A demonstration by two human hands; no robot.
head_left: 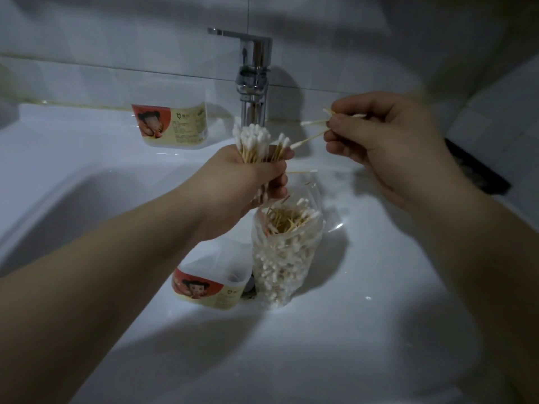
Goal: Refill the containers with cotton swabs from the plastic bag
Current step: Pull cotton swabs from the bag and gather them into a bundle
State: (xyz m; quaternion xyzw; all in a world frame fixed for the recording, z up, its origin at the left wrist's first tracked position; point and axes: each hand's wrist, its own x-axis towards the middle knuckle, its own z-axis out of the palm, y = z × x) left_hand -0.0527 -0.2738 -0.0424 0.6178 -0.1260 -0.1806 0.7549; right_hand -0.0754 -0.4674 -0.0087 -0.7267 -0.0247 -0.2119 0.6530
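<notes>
Clutching upright swab bundle (252, 135) in left hand (256, 176), directly above plastic bag (287, 258); long axis vertical, cotton heads up. Pinching few loose swabs (309, 139) in right hand (379, 135), up and right of bag; shafts near horizontal, heads pointing left toward bundle, just short of it. Likely next: merging strays into bundle. Labelled container (210, 284) just left of bag, nearer left hand; second container (172, 123) well beyond bag, far left.

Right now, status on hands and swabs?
Left hand grips swab bundle. Right hand pinches few swabs. Plastic bag stands in sink, open container beside it. Nothing blocking.
</notes>
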